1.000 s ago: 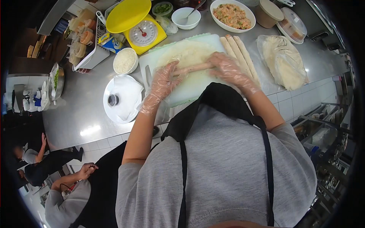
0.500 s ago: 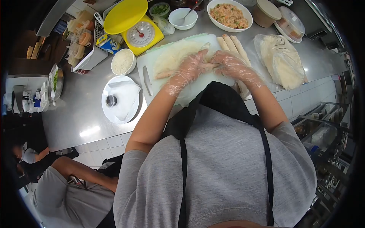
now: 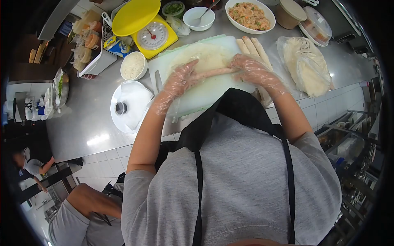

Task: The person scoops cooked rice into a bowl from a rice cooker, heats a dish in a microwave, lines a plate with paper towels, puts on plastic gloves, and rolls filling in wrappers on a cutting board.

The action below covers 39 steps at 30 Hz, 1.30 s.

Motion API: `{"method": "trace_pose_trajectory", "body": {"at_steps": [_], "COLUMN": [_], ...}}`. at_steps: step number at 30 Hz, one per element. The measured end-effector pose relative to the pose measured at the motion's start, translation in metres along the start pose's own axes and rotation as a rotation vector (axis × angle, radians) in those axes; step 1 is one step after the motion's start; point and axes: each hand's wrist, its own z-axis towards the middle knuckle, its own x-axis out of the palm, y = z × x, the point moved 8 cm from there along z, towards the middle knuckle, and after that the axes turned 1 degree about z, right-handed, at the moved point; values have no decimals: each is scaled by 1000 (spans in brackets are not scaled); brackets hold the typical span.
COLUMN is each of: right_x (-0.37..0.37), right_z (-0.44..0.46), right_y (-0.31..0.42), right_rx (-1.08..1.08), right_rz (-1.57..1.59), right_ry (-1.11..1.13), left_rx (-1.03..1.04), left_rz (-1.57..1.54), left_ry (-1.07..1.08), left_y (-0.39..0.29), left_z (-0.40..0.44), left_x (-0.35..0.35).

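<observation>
A long, thin spring roll (image 3: 215, 73) with pinkish filling showing through its wrapper lies across the white cutting board (image 3: 213, 92). My left hand (image 3: 180, 78), in a clear plastic glove, closes on the left end of the roll. At its right end, the gloved fingers of my right hand (image 3: 253, 71) are curled on it. Behind the roll, a pale, translucent wrapper layer (image 3: 201, 53) seems to lie on the board. Several finished spring rolls (image 3: 257, 51) sit side by side just right of the board.
A bag of wrappers (image 3: 305, 65) lies at the right. Behind the board stand a bowl of filling (image 3: 250, 17), a white bowl with spoon (image 3: 198, 20) and a yellow scale (image 3: 152, 37). A white bowl (image 3: 134, 66) and plate (image 3: 133, 102) are left. A co-worker (image 3: 88, 209) is close by.
My left hand has slid left, away from my right hand, uncovering the roll between them. My right hand stays at about the same place. The co-worker at lower left has shifted.
</observation>
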Motion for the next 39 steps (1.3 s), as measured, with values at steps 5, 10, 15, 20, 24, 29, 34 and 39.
{"method": "trace_pose_trajectory", "body": {"at_steps": [5,10,15,20,24,29,34,39], "right_x": [0,0,29,38,33,31,27,35], "right_z": [2,14,35,43,30,13,10,7], "right_y": [2,10,44,67,44,33,25,20], "right_rx": [40,88,-63,49,215,106,40,26], "right_rz": [0,124,534,659,741,660,622,482], "right_ry": [77,229,186,454,469,385,286,376], "left_rx": [11,-75,9,136,137,151,307,196], "left_rz": [-202,-7,76,-78,-252,-355,-188,-13], "left_ry": [-120,-126,-168,-142,-77,-70,-108,-105], "left_y": [34,39,12,-13,-10,-8,-27,-6], "left_z": [-33,-47,-39,-6,20,30,25,19], "left_x": [-19,-38,-39,0,35,48,47,36]}}
